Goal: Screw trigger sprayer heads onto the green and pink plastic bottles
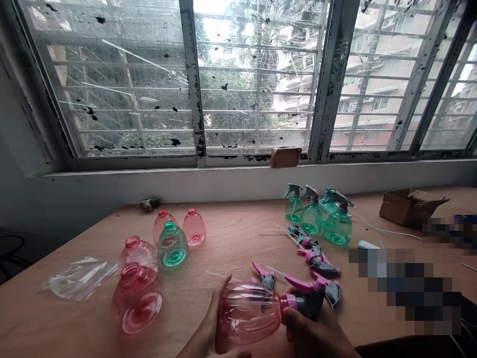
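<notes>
A clear pink spray bottle [248, 312] lies on its side in front of me, held in both hands. My left hand [210, 328] wraps round its base, fingers curled on the plastic. My right hand [316, 333] grips the neck, where a pink and grey trigger head [311, 293] sits on the bottle. Loose pink and grey trigger heads [316, 261] with thin dip tubes lie just beyond on the wooden table [231, 238].
Open pink bottles [137, 298] and one green bottle [172, 244] stand at left beside a clear plastic bag [80, 278]. Several finished green spray bottles [316, 216] stand at the back right. A cardboard box [410, 205] sits far right. The window sill runs behind.
</notes>
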Motion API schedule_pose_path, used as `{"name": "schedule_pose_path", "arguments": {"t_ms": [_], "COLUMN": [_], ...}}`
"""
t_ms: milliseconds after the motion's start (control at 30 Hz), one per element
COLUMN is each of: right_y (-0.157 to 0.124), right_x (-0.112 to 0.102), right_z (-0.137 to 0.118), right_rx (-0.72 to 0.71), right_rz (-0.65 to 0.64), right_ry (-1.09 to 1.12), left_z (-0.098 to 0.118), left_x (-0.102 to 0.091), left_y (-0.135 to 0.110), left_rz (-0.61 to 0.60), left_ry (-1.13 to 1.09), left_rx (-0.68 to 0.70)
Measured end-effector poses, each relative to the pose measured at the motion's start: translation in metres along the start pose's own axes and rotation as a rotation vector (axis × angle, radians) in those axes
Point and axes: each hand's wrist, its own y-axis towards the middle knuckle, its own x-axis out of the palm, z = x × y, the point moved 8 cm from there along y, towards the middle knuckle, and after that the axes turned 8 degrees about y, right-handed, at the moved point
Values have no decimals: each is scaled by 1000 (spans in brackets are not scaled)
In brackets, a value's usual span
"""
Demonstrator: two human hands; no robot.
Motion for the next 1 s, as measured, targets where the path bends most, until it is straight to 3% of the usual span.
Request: {"name": "schedule_pose_path", "arguments": {"t_ms": [200, 367, 467, 700, 1000], "right_y": [-1, -1, 0, -1, 0], "right_x": [0, -1, -1, -4, -7], "right_z": [1, 1, 1, -1, 4], "right_rx": [17, 10, 4, -3, 11], "right_rz": [30, 17, -5, 30, 75], "right_ry": [13, 17, -17, 25, 57], "left_z": [-14, 1, 7, -13, 9], "left_x": [-11, -2, 0, -6, -6], "left_y": [3, 0, 0, 4, -1], "left_rz": [96, -16, -13, 41, 77], "left_ry": [-33, -65, -19, -35, -54], "left_rx": [-36, -75, -43, -5, -3]}}
